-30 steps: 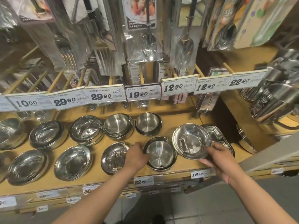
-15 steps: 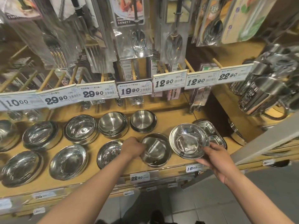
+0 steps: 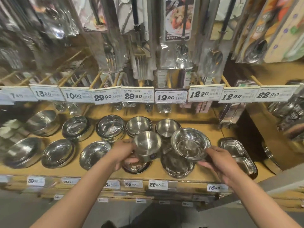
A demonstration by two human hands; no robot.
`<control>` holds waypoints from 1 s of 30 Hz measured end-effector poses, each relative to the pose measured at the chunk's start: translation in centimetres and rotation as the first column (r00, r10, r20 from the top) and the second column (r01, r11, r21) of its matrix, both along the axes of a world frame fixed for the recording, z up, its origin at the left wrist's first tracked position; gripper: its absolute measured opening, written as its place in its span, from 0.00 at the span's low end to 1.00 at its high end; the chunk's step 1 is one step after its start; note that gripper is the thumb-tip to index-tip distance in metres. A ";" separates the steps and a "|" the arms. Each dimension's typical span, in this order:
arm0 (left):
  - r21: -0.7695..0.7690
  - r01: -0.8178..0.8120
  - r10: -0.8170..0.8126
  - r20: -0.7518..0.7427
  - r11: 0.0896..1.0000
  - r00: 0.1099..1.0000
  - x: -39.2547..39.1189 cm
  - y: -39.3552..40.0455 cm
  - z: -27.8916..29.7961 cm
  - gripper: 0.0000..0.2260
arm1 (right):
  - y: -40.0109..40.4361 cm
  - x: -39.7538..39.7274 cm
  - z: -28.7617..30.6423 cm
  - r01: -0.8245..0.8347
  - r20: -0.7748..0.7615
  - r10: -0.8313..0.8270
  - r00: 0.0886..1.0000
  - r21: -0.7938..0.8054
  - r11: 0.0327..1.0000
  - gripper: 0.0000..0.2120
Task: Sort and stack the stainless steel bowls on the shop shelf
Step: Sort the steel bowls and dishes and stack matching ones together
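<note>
My left hand [image 3: 122,154] grips a deep steel bowl [image 3: 147,144] by its left side and holds it lifted above a shallow bowl [image 3: 136,167] that lies on the wooden shelf [image 3: 204,176]. My right hand [image 3: 218,159] holds a wide shallow steel bowl [image 3: 190,144] by its right rim, tilted and raised over another bowl stack [image 3: 176,165]. Behind them stand two stacks of small deep bowls [image 3: 139,125] [image 3: 167,127].
More bowl stacks [image 3: 109,126] [image 3: 58,153] fill the shelf to the left. Steel divided trays [image 3: 236,153] lie to the right. Price tags [image 3: 171,96] hang on a rail above, with packaged cutlery [image 3: 139,46] hanging over it. Steel mugs [image 3: 289,116] stand at far right.
My left hand has lifted the deep bowl off the shelf stack, uncovering a shallow bowl below. My right hand has raised the wide bowl. The camera has moved closer and to the left.
</note>
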State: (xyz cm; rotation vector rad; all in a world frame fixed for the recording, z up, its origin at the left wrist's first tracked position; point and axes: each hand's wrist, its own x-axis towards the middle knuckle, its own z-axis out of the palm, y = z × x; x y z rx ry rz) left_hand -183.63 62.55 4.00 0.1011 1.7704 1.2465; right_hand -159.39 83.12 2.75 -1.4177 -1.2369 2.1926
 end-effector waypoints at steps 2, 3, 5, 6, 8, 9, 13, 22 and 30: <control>0.024 -0.085 0.085 0.000 0.996 0.996 -1.0 -2.1 0.3 0.10 | -0.6 -1.9 0.2 -0.063 0.014 0.063 0.998 0.026 0.998 0.05; 0.044 -0.132 0.132 0.009 0.990 0.991 -1.4 -3.1 0.5 0.09 | -0.9 -2.8 0.2 -0.088 0.017 0.088 0.996 0.039 0.995 0.05; 0.057 -0.223 0.224 -0.006 0.973 0.975 -2.3 -5.2 0.7 0.08 | -1.5 -4.6 0.3 -0.137 0.006 0.137 0.991 0.056 0.989 0.05; 0.054 -0.268 0.270 -0.035 0.962 0.962 -2.7 -6.3 0.8 0.06 | -1.7 -5.4 0.1 -0.163 -0.003 0.163 0.987 0.066 0.984 0.06; 0.058 -0.355 0.359 -0.103 0.933 0.928 -3.5 -8.5 0.9 0.03 | -2.2 -6.8 -0.1 -0.199 -0.005 0.200 0.980 0.094 0.976 0.07; 0.065 -0.398 0.403 -0.129 0.915 0.906 -3.9 -9.6 0.9 0.04 | -2.5 -7.4 -0.3 -0.200 0.000 0.202 0.979 0.109 0.974 0.07; 0.098 -0.538 0.547 -0.148 0.837 0.824 -4.9 -13.5 1.1 0.05 | -3.3 -9.2 -1.1 -0.171 -0.012 0.174 0.985 0.120 0.978 0.16; 0.149 -0.636 0.651 -0.093 0.757 0.754 -6.7 -17.2 1.6 0.01 | -6.5 -13.6 -1.4 -0.339 0.002 0.345 0.939 0.194 0.921 0.19; 0.117 -0.640 0.650 -0.102 0.759 0.753 -9.9 -19.3 1.1 0.03 | -10.0 -16.8 -1.8 -0.394 0.028 0.397 0.917 0.213 0.894 0.22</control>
